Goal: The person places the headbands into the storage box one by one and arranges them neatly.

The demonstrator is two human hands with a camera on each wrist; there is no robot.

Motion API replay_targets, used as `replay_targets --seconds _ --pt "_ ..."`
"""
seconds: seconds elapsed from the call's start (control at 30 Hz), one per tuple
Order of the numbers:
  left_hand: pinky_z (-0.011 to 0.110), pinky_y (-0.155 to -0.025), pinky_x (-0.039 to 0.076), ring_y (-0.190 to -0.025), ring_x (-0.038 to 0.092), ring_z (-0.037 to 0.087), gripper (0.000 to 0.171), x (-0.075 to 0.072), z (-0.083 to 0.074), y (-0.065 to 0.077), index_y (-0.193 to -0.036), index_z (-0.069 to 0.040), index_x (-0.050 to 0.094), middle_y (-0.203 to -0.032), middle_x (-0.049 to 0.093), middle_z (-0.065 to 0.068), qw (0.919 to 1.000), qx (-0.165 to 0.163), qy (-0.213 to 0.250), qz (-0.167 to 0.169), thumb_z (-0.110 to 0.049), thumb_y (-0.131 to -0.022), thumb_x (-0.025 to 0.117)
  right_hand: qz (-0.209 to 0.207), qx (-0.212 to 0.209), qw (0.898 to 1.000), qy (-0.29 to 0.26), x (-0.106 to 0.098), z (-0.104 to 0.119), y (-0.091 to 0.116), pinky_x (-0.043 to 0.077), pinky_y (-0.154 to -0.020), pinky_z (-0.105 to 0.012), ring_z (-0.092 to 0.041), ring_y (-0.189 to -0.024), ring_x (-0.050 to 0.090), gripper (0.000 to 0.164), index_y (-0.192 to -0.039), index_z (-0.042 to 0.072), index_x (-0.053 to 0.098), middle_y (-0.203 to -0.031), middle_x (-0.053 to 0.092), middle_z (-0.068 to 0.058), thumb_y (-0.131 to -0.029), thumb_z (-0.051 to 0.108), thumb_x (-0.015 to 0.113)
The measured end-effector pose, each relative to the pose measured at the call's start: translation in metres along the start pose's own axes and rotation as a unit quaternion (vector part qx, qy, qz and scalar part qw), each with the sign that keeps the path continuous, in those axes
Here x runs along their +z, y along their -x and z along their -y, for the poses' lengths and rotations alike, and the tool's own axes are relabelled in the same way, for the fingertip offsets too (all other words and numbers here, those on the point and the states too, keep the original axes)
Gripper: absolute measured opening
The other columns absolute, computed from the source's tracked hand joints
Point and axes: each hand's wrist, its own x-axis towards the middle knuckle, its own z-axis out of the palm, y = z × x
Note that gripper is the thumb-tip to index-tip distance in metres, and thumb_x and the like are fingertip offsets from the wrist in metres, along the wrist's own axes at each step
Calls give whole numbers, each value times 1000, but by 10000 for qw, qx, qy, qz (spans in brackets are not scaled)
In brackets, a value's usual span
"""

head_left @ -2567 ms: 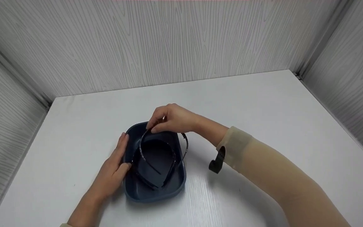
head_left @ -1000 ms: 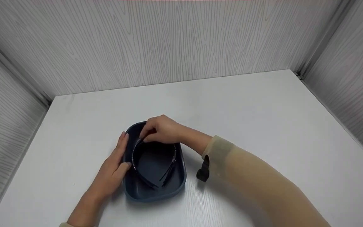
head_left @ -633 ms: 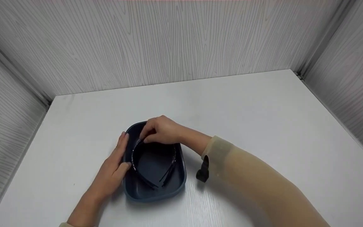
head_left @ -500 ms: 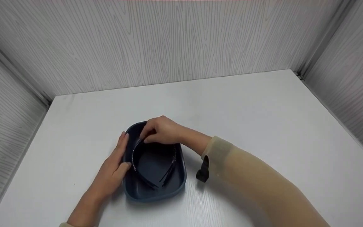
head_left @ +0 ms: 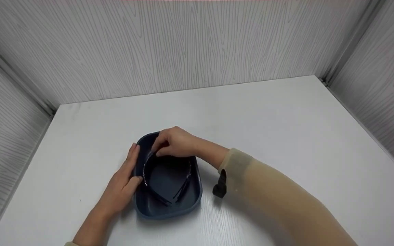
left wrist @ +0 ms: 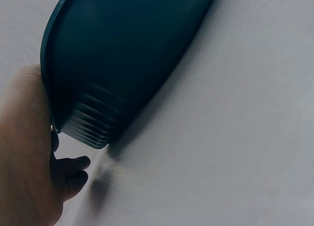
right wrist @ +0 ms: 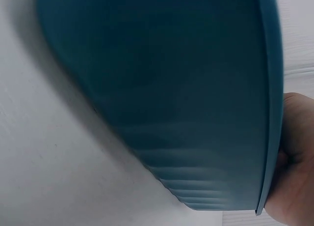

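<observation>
A dark blue plastic box (head_left: 168, 216) with rounded corners stands on the table. The left hand (head_left: 121, 188) holds its left side, thumb over the rim and fingers along the outer wall. Inside the box lie dark glittery headbands (head_left: 144, 174), nested together so that they nearly look like one; their thin ends point towards the near side. At the box's far end the right hand (head_left: 176, 141) reaches in, its thumb and fingertips pinching the top of a headband. Both wrist views show mostly the outer wall of the box; neither shows the headbands.
The white table (head_left: 268, 119) is bounded by a grey wood-patterned back wall (head_left: 183, 48) and panels at both sides. A black strap (head_left: 220, 186) hangs from the right sleeve.
From 2.6 to 1.0 s ago the right hand lowered a headband into the box, onto the headband lying there. Since then hardly anything has moved; the left hand has kept its place.
</observation>
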Motion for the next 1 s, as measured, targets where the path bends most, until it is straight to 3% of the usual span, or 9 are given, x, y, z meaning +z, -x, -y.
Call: replay_targets --seconds 0.73,1.0 --pt "16 -123 10 -162 13 15 83 0 4 0 -172 -25 16 -177 10 -11 10000 20 28 -29 -4 -98 46 200 232 9995 69 1 3 -1 50 -93 -22 -9 -107 65 21 -119 16 82 -116 73 1 -99 19 77" --pt "17 -123 9 -162 13 15 83 1 6 -3 -172 -24 15 -177 10 -10 10000 60 -29 -18 -6 -98 47 76 129 9998 97 -4 1 1 50 -94 -23 -11 -107 65 23 -121 14 81 -115 73 0 -99 20 76"
